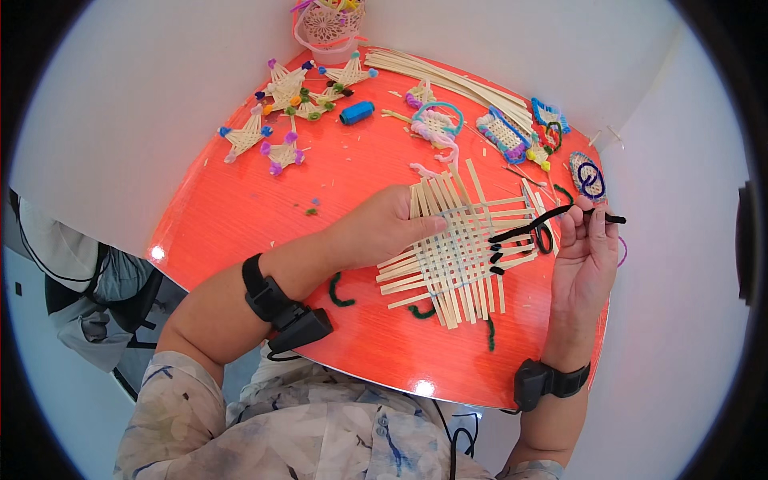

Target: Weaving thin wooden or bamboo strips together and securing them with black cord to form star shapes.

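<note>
Near the middle of the frame, a flat mat of pale, woven wooden strips (460,260) was held up over the glossy red counter (240,210). Its centre was a tight, roughly square checker of crossing slats, faintly bluish along some edges, while the loose strip ends splayed outward on every side like stiff fringe. The left hand (390,226) gripped the mat at its upper left, thumb laid flat across the weave. The right hand (590,240), at the right of the frame, pinched a fuzzy black pipe cleaner (534,225) near its far end; the soft stem slanted down left to the mat's right edge, where short black stitches showed between the strips.

Curled dark green pipe cleaner pieces (339,292) lay on the counter around the mat's lower side. At upper left sat woven star shapes (286,86) tipped with fuzzy coloured knobs, beside a smooth blue cylinder (357,113). A bundle of long, straight wooden strips (448,78) stretched across the upper part of the counter, below and right of a lacy, openwork plastic basket (326,29).
</note>
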Demonstrator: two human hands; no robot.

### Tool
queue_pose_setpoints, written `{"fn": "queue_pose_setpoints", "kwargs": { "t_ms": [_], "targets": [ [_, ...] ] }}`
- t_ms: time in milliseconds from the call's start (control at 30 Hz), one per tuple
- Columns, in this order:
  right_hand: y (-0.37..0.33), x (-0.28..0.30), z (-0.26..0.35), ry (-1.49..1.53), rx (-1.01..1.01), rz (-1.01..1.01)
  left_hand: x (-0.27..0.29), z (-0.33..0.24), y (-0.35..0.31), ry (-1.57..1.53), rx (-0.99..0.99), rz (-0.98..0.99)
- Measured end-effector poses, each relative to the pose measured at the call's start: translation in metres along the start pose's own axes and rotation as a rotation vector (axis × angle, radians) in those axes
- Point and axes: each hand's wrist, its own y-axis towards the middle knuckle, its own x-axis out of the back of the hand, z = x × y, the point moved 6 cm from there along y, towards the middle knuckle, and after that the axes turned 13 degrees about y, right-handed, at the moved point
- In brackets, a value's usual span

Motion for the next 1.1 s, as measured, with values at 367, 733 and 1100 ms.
{"fn": "queue_pose_setpoints", "kwargs": {
  "t_ms": [367, 733, 1100],
  "targets": [
    [0.001, 0.0, -0.003, 0.047, -0.019, 0.043, -0.002, 0.0, 0.002, -0.017, -0.043, 0.0],
    [0.002, 0.006, -0.009, 0.115, -0.077, -0.023, -0.003, -0.002, -0.001, -0.065, -0.041, 0.062],
    [-0.002, 0.001, -0.013, 0.157, -0.104, 0.03, -0.008, -0.002, -0.002, 0.058, -0.03, 0.11]
  ]
}}
